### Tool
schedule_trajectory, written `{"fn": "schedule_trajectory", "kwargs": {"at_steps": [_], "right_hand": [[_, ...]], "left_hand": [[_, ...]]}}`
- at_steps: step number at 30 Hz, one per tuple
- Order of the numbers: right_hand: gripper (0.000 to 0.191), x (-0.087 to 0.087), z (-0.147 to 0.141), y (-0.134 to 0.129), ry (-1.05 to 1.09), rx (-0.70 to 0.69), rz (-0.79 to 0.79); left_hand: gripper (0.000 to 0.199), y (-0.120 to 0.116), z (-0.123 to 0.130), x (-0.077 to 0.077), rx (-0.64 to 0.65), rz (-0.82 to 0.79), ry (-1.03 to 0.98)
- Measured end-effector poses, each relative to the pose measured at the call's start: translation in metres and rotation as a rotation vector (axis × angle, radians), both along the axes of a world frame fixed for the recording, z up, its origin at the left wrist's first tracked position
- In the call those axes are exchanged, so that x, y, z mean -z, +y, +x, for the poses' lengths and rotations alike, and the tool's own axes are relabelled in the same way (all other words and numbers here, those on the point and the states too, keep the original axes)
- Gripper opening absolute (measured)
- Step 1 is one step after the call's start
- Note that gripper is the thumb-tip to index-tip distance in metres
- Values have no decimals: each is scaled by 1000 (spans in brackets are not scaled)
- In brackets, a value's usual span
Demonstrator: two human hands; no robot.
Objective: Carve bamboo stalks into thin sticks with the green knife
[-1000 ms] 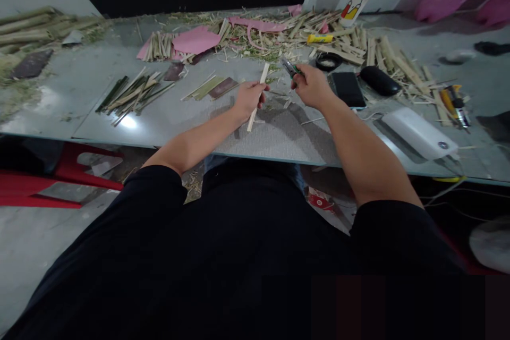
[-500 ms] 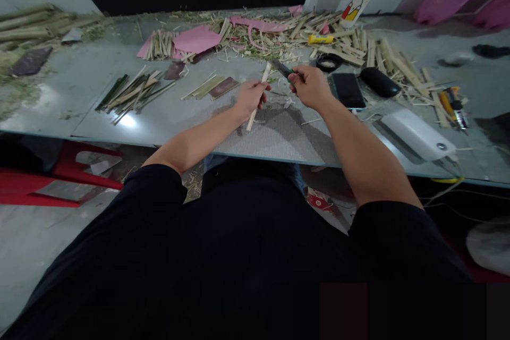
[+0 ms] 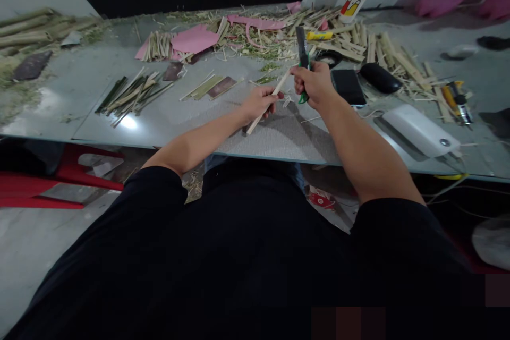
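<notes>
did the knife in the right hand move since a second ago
Yes. The knife in the right hand has swung from pointing left toward the stick to pointing up, its blade tip now near the yellow tube at the table's far side.

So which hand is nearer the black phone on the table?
Right. The right hand, gripping a green-handled knife, sits just beside the black phone. The left hand, holding a bamboo strip, is farther off, past the right hand.
</notes>
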State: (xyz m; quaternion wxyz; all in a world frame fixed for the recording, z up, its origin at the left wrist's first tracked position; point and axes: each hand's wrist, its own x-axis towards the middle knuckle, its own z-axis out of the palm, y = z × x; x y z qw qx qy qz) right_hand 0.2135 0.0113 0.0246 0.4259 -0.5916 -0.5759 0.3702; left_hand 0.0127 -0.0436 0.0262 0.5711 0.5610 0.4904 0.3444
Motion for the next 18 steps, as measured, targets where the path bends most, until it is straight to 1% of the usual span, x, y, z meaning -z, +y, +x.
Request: {"fn": "schedule_trajectory", "kwargs": {"at_steps": [3,6,8,10,14,16,18], "right_hand": [[54,-3,3,4,171,36,22],[51,-8,8,7,310,149,47],[52,-12,13,9,341,218,65],[54,-14,20,10,324,263,84],[57,-14,32,17,263,329,95],[60,-13,36,20,210,331,81],[60,-11,36,22,97,305,77]], "left_hand": [[39,-2,0,-4,30,-39,-5],[34,-4,-2,-5,66,-67,14],[29,-4,-4,-3,85,-70,32],[26,-2,-5,0,102,-59,30],[35,1,-5,4,109,-37,21],[39,1,-4,4,101,-28,23],[42,1,-3,2,59,-10,19]]}}
